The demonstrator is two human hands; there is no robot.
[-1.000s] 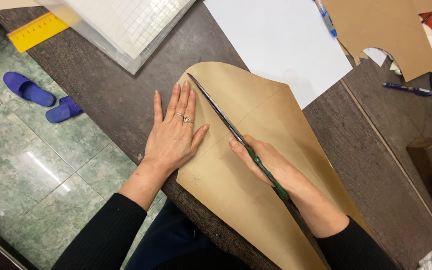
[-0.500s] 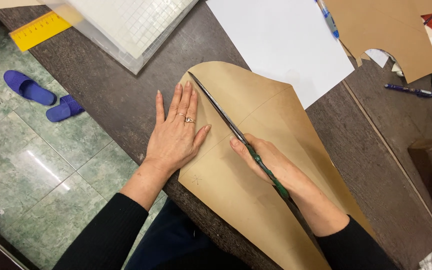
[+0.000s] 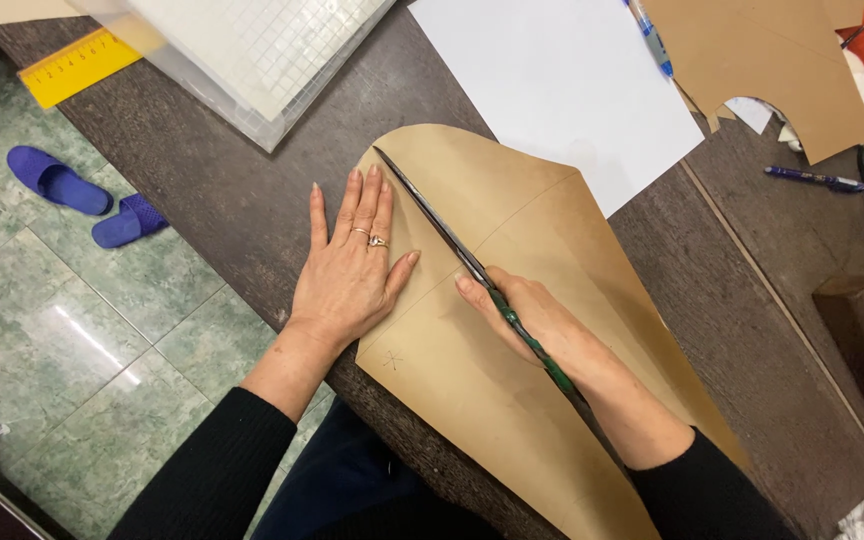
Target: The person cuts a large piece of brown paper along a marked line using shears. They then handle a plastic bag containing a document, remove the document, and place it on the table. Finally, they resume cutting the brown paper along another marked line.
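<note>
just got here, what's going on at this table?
A person is working on a sheet of brown paper folded over on a dark table. The left hand lies flat on the paper, pinning it. The right hand presses a long, thin, dark tool with a green handle along the fold line, its tip near the paper's top corner. White paper and a pen lie beyond.

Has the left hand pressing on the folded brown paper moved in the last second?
No. The left hand lies flat on the folded brown paper at the same spot, its fingertips as close to the fold as before, beside the long dark scissors.
</note>
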